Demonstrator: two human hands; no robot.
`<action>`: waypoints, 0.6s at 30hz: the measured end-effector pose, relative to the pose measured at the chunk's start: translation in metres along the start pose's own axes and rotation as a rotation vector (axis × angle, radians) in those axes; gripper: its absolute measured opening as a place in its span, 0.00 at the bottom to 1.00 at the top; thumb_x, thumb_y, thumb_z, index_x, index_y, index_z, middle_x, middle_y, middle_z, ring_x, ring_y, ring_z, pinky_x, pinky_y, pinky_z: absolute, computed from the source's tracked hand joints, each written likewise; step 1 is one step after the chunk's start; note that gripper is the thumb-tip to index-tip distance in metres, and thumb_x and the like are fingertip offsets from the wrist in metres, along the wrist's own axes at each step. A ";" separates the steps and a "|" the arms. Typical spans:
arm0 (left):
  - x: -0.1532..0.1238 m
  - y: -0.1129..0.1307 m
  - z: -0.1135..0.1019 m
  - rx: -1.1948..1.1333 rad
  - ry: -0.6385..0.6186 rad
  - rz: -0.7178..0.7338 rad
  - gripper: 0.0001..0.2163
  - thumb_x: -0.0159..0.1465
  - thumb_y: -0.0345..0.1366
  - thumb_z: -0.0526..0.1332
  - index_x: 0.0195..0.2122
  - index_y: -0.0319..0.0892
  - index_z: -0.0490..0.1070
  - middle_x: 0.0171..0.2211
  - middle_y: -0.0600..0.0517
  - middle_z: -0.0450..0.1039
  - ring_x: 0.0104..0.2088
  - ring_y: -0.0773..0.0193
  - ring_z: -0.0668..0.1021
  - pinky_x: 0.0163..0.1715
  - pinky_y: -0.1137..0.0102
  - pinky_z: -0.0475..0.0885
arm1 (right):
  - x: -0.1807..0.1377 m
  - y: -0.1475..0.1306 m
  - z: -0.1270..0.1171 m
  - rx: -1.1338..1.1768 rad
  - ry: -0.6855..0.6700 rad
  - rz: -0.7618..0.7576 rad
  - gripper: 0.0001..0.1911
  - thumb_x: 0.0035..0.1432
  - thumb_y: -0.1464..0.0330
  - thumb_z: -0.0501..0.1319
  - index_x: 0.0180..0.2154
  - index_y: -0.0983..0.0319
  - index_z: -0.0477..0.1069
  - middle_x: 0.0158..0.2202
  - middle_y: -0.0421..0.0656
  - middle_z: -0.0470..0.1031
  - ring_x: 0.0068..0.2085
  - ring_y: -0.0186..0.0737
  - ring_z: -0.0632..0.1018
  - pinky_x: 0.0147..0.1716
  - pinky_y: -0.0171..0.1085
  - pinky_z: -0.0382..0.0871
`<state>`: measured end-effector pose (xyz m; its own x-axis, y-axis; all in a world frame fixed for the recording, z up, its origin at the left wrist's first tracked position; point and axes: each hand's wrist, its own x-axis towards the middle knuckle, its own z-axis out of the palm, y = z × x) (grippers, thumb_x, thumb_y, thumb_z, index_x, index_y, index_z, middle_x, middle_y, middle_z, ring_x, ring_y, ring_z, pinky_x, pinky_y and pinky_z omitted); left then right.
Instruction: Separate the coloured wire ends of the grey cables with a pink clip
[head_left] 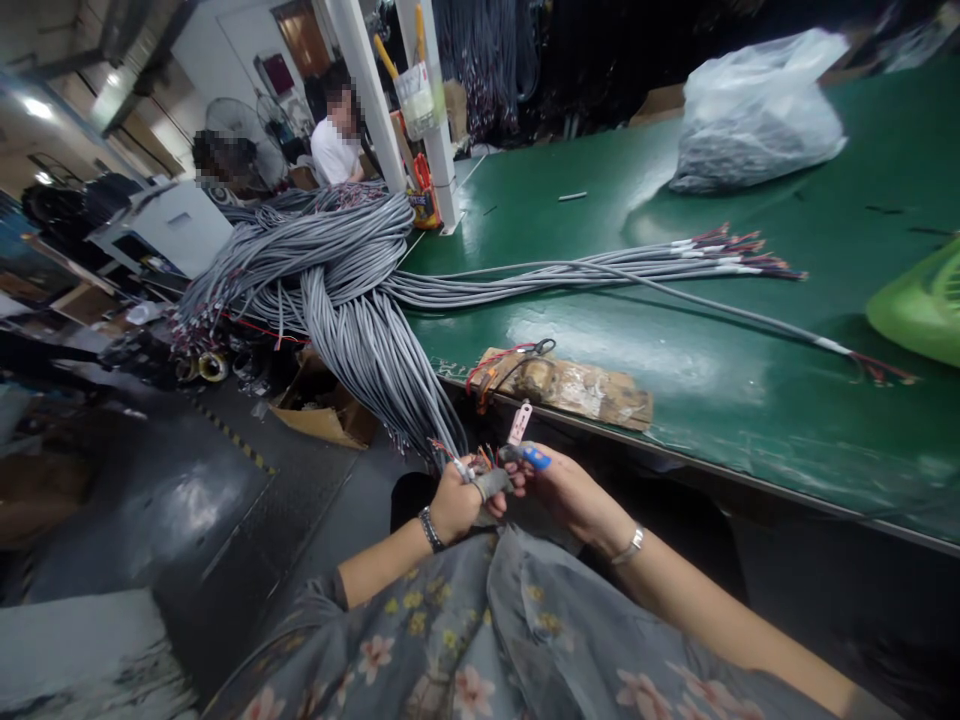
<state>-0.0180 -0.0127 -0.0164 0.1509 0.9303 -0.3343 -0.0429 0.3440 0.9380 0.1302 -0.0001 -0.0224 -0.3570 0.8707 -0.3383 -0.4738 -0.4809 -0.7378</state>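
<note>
My left hand [459,503] is closed on the end of a grey cable, with grey tape wrapped round one of its fingers. Thin coloured wires [486,457] fan out from that cable end, between my two hands. My right hand [564,492] is closed, its fingertips meeting the wires; what it pinches is too small to make out. A blue piece [536,457] shows at its fingers. Just above stands a small pinkish-white strip [519,424], near the bench edge. Beside my left hand hangs a thick bundle of grey cables [375,340].
Along the green bench [600,330] edge lies a worn wooden board [592,390] with wires on it. Cables with stripped ends [720,255] stretch across the top. A plastic bag [757,120], a green basket [922,300] and a white post [435,130] stand there. Another person [337,140] sits beyond.
</note>
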 end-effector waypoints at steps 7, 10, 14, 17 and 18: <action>0.003 -0.007 0.001 -0.037 0.027 0.023 0.21 0.45 0.53 0.69 0.20 0.40 0.65 0.12 0.56 0.67 0.13 0.71 0.68 0.15 0.76 0.64 | -0.001 0.009 -0.004 -0.083 -0.016 -0.058 0.21 0.35 0.55 0.74 0.27 0.61 0.73 0.20 0.36 0.70 0.22 0.31 0.67 0.25 0.34 0.62; 0.001 -0.002 -0.002 0.047 -0.075 0.022 0.20 0.46 0.51 0.69 0.21 0.39 0.67 0.13 0.55 0.68 0.14 0.71 0.69 0.17 0.75 0.65 | 0.000 0.007 0.000 -0.172 -0.045 -0.096 0.21 0.38 0.53 0.72 0.25 0.61 0.71 0.20 0.37 0.71 0.22 0.33 0.69 0.25 0.36 0.63; -0.003 0.007 -0.005 0.173 -0.203 0.016 0.19 0.45 0.49 0.70 0.18 0.38 0.68 0.14 0.54 0.68 0.15 0.71 0.69 0.17 0.75 0.64 | 0.003 0.001 0.003 -0.281 -0.071 -0.106 0.22 0.35 0.53 0.73 0.25 0.62 0.72 0.22 0.38 0.72 0.24 0.34 0.71 0.28 0.36 0.65; -0.003 0.005 -0.004 0.116 -0.140 0.010 0.19 0.45 0.50 0.70 0.18 0.38 0.68 0.13 0.54 0.68 0.14 0.71 0.68 0.17 0.74 0.64 | 0.004 0.001 0.002 -0.250 -0.090 -0.064 0.23 0.36 0.52 0.72 0.28 0.62 0.72 0.22 0.39 0.73 0.24 0.34 0.71 0.27 0.37 0.65; -0.002 0.003 -0.004 0.078 -0.104 0.012 0.20 0.45 0.51 0.70 0.19 0.39 0.67 0.13 0.54 0.67 0.14 0.70 0.68 0.17 0.74 0.65 | 0.004 0.002 0.001 -0.231 -0.084 -0.061 0.23 0.36 0.52 0.72 0.29 0.62 0.72 0.22 0.38 0.72 0.23 0.34 0.71 0.26 0.36 0.64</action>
<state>-0.0222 -0.0132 -0.0130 0.2530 0.9145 -0.3159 0.0309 0.3187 0.9474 0.1275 0.0029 -0.0248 -0.4035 0.8810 -0.2470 -0.3029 -0.3833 -0.8726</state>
